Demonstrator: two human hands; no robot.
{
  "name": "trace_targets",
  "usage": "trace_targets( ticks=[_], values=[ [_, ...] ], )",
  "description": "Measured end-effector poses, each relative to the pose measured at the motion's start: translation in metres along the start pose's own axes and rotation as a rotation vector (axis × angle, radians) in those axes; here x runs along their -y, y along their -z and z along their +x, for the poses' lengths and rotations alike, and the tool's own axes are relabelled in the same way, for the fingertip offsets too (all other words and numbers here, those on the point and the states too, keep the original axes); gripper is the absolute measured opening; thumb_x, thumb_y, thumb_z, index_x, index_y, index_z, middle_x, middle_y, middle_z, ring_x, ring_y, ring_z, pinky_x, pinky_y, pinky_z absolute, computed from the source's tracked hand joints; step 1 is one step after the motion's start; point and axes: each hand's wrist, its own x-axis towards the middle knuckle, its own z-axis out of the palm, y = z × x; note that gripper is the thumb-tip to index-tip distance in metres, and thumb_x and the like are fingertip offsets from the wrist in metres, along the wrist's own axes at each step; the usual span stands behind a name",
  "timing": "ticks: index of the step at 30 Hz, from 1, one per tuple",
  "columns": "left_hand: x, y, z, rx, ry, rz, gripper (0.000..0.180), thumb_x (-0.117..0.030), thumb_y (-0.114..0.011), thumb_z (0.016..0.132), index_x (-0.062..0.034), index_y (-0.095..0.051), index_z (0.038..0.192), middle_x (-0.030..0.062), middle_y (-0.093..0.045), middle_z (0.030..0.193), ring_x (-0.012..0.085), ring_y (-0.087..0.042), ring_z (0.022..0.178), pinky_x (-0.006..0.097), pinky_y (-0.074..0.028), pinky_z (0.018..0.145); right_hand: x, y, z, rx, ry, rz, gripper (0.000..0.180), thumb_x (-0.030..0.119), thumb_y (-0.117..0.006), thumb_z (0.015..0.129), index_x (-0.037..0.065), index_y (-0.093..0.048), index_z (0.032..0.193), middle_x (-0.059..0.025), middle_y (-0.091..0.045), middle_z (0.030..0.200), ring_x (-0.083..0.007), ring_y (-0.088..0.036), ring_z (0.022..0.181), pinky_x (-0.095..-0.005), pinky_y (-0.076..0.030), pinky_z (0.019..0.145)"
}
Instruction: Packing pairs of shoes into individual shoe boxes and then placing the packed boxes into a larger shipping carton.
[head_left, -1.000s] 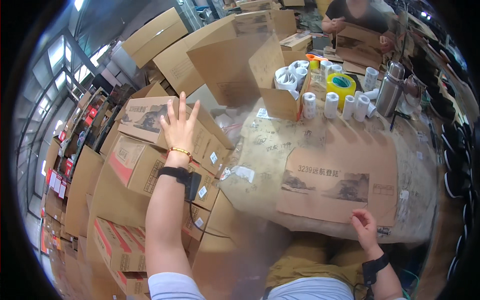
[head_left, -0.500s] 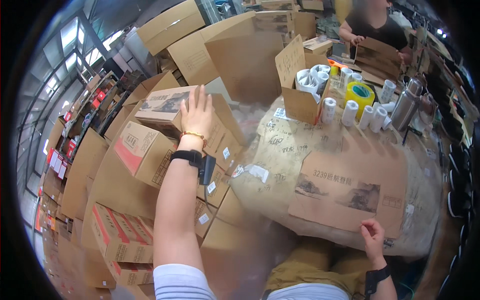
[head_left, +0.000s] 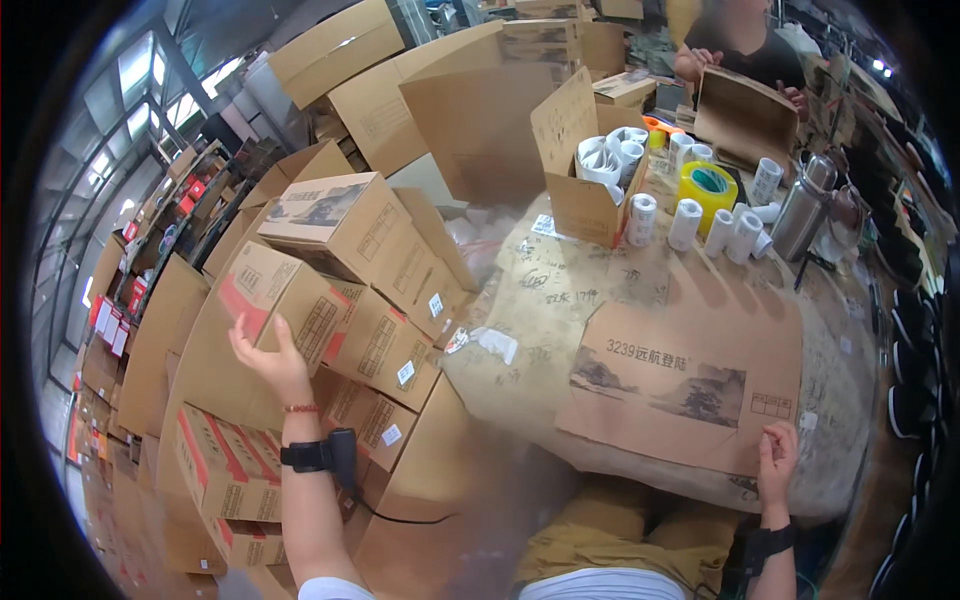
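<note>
the flat cardboard, printed with a dark landscape, lay on the tabletop close to its near edge, in front of the person's lap. the right hand was at the near right corner of the flat cardboard, its fingers curled in and half closed, the fingertips over the corner; whether they pinched the edge could not be told.

the left hand was well to the left of the flat cardboard, cupped open, with thumb and fingers spread apart around the low corner of a red-edged box. the fingers seemed to meet the box there, but a firm hold could not be made out. a larger picture-topped box stood just beyond that one, also left of the flat cardboard. a black strap circled the left wrist, with a beaded bracelet nearer the hand.

beyond the flat cardboard, on the far part of the tabletop, stood white rolls, a yellow tape roll, a small open box with more rolls inside, and a metal flask. farther past the flat cardboard, a co-worker had both hands on a brown cardboard piece.
</note>
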Motion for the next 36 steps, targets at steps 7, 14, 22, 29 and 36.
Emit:
trace_targets(
  ticks=[7, 14, 22, 29, 36],
  values=[
    [-0.006, -0.028, -0.009, 0.104, -0.022, -0.146, 0.036, -0.009, -0.061, 0.087, -0.0050, -0.050, 0.121, 0.0229, -0.029, 0.142, 0.0348, -0.024, 0.136, 0.045, -0.021, 0.110, 0.009, 0.016, -0.003, -0.007, 0.031, -0.226, 0.013, 0.004, -0.060, 0.082, 0.002, -0.060, 0.094, -0.0121, -0.053, 0.107, -0.0279, -0.051, 0.102, -0.0341, -0.040, 0.092],
    [-0.107, 0.000, -0.126, 0.407, -0.069, -0.634, 0.066, 0.000, -0.054, 0.087, -0.0006, -0.020, 0.144, 0.0169, -0.017, 0.150, 0.0302, -0.023, 0.137, 0.043, -0.022, 0.112, -0.020, 0.055, -0.016, -0.210, -0.067, -0.408, 0.034, 0.010, -0.067, 0.078, 0.004, -0.060, 0.110, -0.0178, -0.046, 0.128, -0.0350, -0.047, 0.117, -0.0401, -0.038, 0.099],
    [-0.169, -0.005, -0.295, 1.337, 0.123, -0.806, 0.081, -0.015, -0.072, 0.077, -0.0067, -0.029, 0.145, 0.0285, -0.035, 0.140, 0.0386, -0.031, 0.135, 0.047, -0.032, 0.106, 0.017, 0.020, -0.011, 0.128, -0.263, -0.323, 0.072, 0.034, -0.083, 0.064, 0.008, -0.056, 0.124, -0.0255, -0.035, 0.141, -0.0380, -0.038, 0.130, -0.0429, -0.035, 0.105],
    [-0.170, -0.009, -0.262, 1.248, 0.190, -0.592, 0.072, 0.000, -0.067, 0.077, -0.0045, -0.035, 0.141, 0.0185, -0.034, 0.144, 0.0274, -0.031, 0.134, 0.040, -0.028, 0.110, -0.009, 0.033, -0.005, 0.023, -0.269, 0.084, 0.053, 0.017, -0.079, 0.072, 0.005, -0.057, 0.119, -0.0163, -0.057, 0.116, -0.0224, -0.058, 0.104, -0.0316, -0.046, 0.089],
    [-0.160, -0.001, -0.269, 1.252, 0.549, -0.832, 0.069, 0.002, -0.066, 0.078, 0.0064, -0.033, 0.139, 0.0208, -0.039, 0.141, 0.0283, -0.040, 0.131, 0.038, -0.034, 0.106, -0.026, 0.047, -0.011, -0.158, -0.262, 0.519, 0.038, -0.008, -0.059, 0.081, -0.001, -0.055, 0.118, -0.0086, -0.059, 0.106, -0.0092, -0.059, 0.088, -0.0220, -0.049, 0.074]
  ],
)
